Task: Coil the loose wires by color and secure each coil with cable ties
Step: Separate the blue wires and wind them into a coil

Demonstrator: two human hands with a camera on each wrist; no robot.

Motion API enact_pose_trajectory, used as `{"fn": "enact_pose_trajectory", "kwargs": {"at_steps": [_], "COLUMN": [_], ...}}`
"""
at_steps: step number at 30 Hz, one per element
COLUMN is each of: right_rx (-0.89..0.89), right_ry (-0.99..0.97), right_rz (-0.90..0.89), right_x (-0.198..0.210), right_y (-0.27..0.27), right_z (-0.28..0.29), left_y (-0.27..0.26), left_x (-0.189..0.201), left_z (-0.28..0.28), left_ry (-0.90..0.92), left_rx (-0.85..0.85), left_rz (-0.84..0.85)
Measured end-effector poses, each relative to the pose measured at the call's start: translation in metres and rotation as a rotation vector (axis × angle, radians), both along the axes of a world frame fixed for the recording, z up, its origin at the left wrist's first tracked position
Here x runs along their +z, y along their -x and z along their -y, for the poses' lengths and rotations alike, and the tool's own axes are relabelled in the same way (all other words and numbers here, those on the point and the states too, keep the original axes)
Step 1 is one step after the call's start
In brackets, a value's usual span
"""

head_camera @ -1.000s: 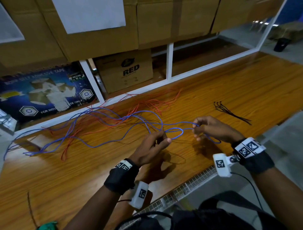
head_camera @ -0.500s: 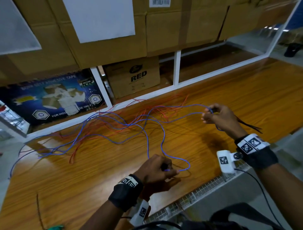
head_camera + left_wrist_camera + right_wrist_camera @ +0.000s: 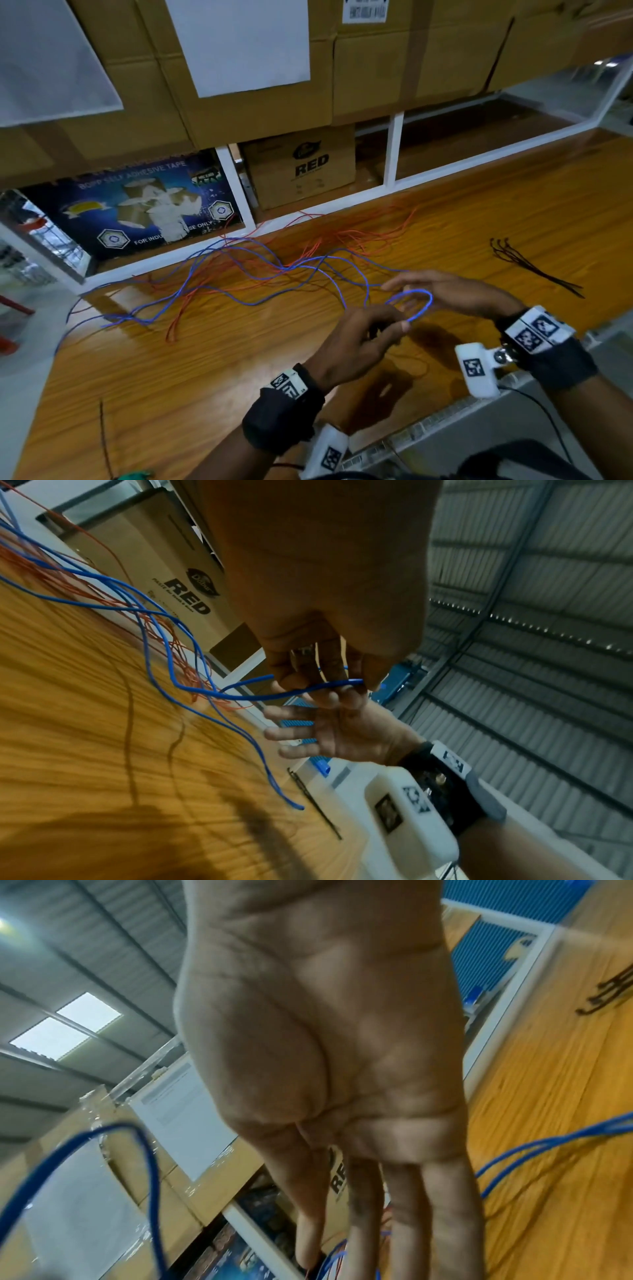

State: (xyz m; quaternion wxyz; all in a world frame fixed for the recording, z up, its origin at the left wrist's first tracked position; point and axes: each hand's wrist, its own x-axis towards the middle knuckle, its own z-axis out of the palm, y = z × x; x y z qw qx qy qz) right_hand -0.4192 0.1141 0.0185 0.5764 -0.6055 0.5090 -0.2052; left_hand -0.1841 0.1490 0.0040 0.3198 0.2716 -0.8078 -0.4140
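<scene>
While I steer from here, this is how I read the step and how I would do it well.

Step in hand: winding the first turns of a blue coil, judging by the small loop held between my hands.

Left hand: my left hand (image 3: pixel 356 346) has its fingers curled and pinches the blue wire (image 3: pixel 260 274) at the near end of the loop (image 3: pixel 416 303), raised off the bench.

Right hand: my right hand (image 3: pixel 455 291) is spread wide with straight fingers, beside the far side of the loop; in the left wrist view I see no wire in its grip.

Where the wire is: most of the blue length lies slack across the wooden bench (image 3: pixel 171 377) to the left, crossing the red wires (image 3: pixel 342 240) at several points. One loose blue end (image 3: pixel 298 806) hangs near the bench edge.

Ties: the black cable ties (image 3: pixel 534 267) lie well apart on the right, untouched.

How to do it well: I would keep the left pinch firm as the anchor and let the right hand catch the wire further along, laying each turn the same size as this loop.

Watch for: the blue strands cross the red ones, so a fast pull may drag red into the coil; I would draw slowly and lift blue clear.

Progress: early, I judge; no coil is tied.
</scene>
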Motion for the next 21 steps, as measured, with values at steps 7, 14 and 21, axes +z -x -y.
{"fn": "enact_pose_trajectory", "kwargs": {"at_steps": [7, 14, 21], "right_rx": [0.179, -0.098, -0.306], "right_ry": [0.322, 0.013, -0.273], "right_rz": [0.057, 0.164, 0.383], "right_x": [-0.008, -0.043, -0.065], "right_y": [-0.058, -0.061, -0.058], "right_z": [-0.027, -0.013, -0.009], "left_y": [0.004, -0.028, -0.080], "left_x": [0.010, -0.021, -0.090], "left_z": [0.013, 0.050, 0.106], "left_ry": [-0.170, -0.075, 0.117], "left_rx": [0.025, 0.387, 0.670], "left_rz": [-0.215, -0.133, 0.407]}}
